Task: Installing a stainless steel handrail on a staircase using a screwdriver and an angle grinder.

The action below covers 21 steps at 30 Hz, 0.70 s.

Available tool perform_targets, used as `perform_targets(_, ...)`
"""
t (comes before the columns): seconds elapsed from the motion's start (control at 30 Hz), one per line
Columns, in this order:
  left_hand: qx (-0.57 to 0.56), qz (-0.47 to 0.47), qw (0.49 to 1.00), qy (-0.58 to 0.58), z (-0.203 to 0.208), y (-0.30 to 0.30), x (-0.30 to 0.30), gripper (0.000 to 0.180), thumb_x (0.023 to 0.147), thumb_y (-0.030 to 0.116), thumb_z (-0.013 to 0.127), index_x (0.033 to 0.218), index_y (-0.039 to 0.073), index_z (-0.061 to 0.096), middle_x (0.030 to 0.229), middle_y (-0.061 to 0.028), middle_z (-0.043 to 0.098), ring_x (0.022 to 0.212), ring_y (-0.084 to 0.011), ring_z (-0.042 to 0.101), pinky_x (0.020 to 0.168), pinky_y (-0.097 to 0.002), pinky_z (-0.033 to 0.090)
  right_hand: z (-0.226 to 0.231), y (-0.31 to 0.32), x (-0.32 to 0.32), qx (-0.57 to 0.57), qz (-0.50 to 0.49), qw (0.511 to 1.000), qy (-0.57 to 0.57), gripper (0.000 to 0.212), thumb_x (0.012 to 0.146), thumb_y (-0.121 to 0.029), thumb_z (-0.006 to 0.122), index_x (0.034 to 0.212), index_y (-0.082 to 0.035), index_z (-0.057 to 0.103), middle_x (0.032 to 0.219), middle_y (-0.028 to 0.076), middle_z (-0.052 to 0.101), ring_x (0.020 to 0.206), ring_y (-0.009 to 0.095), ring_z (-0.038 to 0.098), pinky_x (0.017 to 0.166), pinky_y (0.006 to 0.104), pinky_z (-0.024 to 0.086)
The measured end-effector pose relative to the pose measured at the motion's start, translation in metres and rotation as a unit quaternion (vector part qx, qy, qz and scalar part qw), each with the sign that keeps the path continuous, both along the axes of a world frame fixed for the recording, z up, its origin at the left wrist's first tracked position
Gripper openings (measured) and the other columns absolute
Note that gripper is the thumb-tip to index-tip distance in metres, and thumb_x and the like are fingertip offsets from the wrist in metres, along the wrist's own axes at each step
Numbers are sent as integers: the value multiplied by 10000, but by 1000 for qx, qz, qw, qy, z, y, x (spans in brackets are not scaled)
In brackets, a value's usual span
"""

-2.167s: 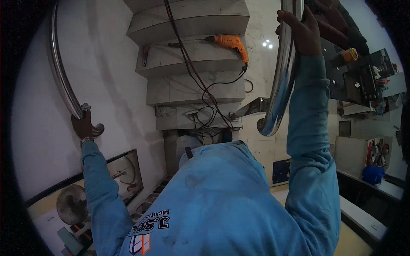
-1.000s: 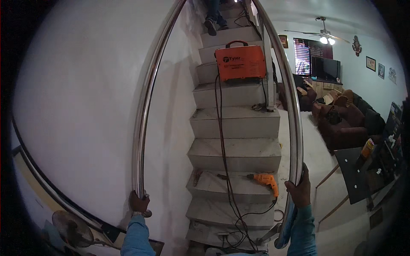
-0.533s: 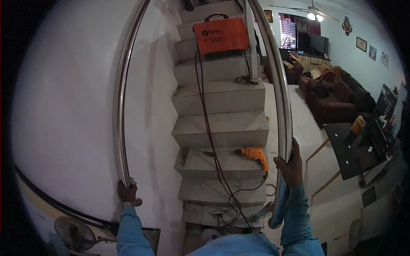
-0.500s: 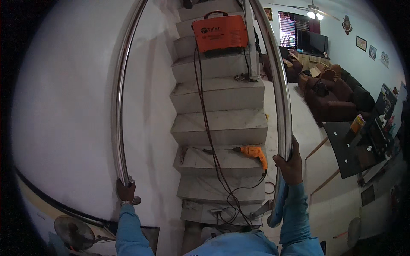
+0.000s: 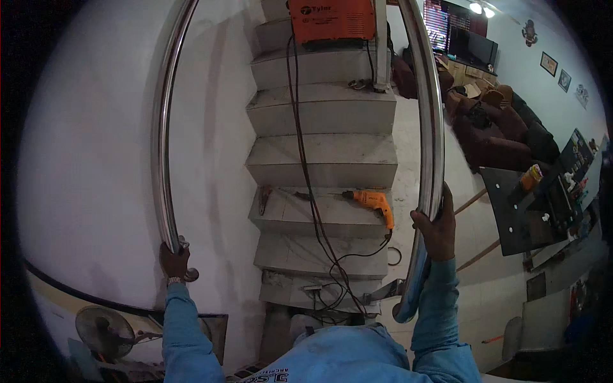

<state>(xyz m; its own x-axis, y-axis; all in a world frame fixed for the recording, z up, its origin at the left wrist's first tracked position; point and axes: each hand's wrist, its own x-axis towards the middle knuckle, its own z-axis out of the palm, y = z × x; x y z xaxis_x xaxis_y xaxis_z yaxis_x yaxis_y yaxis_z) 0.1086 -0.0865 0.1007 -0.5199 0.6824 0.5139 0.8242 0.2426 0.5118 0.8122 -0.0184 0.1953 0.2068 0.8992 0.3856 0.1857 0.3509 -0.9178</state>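
A shiny metal handrail runs along the white wall on the left, and my left hand is closed around its lower end. On the right, my right hand grips a second metal handrail, thumb on the near side and fingers wrapped behind. That rail's lower end has a bluish sheen and a bracket beside it. Between the rails, an orange power drill lies on a grey stair step. A small dark hand tool, its kind unclear, lies left of it.
An orange welding machine sits higher on the stairs. Its dark cables trail down the steps and tangle at the bottom. A fan stands lower left. To the right are a black table and brown sofas.
The view has tipped downward, so the stairs, drill and welding machine sit higher in the picture. Both hands keep their hold on the rails.
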Motion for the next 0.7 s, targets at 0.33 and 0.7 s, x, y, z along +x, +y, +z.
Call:
perform_targets(0.33,29,-41,997,-63,-2,1,2,611,695,252,823,1173,-33,568,1064,-245,639,990,-428,636,856,-502,521,-8,5,2,2,4,1000,2,919,796,-260,772,1526,-32,263,1233,216,567,1041,290,637,871,414,579)
perform_targets(0.7,2,91,991,95,-16,-7,-17,644,675,259,839,1175,-46,570,1080,-253,649,981,-425,647,854,-501,523,-4,-8,-13,-18,-2,1000,6,840,791,-41,716,1516,-48,290,945,77,598,766,138,625,635,285,575)
